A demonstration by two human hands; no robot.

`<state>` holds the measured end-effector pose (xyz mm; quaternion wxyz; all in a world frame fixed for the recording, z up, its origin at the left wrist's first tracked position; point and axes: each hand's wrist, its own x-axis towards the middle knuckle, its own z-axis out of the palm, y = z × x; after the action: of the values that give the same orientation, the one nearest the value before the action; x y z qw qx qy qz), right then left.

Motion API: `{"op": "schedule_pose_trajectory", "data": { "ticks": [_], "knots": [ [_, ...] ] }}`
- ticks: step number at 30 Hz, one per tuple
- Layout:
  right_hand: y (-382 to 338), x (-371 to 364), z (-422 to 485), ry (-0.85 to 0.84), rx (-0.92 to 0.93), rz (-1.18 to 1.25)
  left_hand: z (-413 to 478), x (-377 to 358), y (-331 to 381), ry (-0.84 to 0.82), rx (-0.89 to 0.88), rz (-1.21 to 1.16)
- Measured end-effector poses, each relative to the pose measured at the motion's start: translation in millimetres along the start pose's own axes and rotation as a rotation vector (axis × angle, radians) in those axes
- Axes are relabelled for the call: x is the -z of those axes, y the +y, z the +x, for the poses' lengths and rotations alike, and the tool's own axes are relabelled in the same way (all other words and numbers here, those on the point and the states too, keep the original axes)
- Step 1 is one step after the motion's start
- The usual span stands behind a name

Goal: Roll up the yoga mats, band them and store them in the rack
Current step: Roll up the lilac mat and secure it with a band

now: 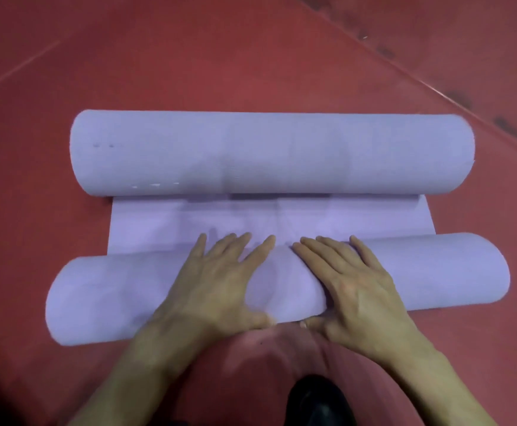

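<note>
Nearest, at 6 o'clock on the lower edge, sits a black shoe (315, 401) on the red floor (66, 72). Just beyond it both hands lie flat on the near roll (435, 272) of a purple mat. The left hand (220, 284) and the right hand (352, 281) are side by side at the roll's middle, fingers straight and spread over its top toward 12 o'clock, thumbs tucked against its near side, pressing rather than clasping anything. A flat strip (165, 222) of mat lies between this roll and the far roll (269, 152), which rests across the strip at 12 o'clock; whether both rolls belong to one mat I cannot tell. The near roll sits skewed, its 3 o'clock end farther forward than its 9 o'clock end, so pushing on could wind it into a cone with uneven ends. With both palms at the centre, the ends get no pressure and may slacken, and easing off could let the likely springy foam unwind. Rolling further would also run it into the far roll.
</note>
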<state>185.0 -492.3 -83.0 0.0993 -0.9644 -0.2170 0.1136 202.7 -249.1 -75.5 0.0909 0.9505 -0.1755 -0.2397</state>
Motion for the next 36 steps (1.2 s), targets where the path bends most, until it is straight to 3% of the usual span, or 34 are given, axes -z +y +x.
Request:
{"op": "schedule_pose_trajectory", "data": {
  "ticks": [4, 9, 14, 20, 24, 36],
  "knots": [
    [-0.8, 0.2, 1.3, -0.001, -0.002, -0.001, -29.3, -37.7, 22.6, 0.375, -0.002, 0.0],
    [-11.8, -4.4, -11.5, 0.086, -0.025, -0.048, -17.1, -51.4, 13.6, 0.516, -0.017, 0.088],
    [-2.8, -7.6, -0.9, 0.162, -0.027, -0.021, 10.2, -29.0, -4.6, 0.407, 0.024, 0.021],
    [4.6, 13.4, 29.3, 0.041, -0.076, 0.012, 2.5, -48.2, 4.4, 0.556, 0.047, 0.113],
    [-15.1, 7.9, 24.3, 0.102, -0.121, -0.11, 13.8, -41.7, -10.6, 0.572, 0.01, 0.102],
    [-9.0, 15.5, 63.3, 0.121, -0.154, -0.108, 49.2, 4.5, -30.8, 0.374, 0.041, -0.023]
  ]
}}
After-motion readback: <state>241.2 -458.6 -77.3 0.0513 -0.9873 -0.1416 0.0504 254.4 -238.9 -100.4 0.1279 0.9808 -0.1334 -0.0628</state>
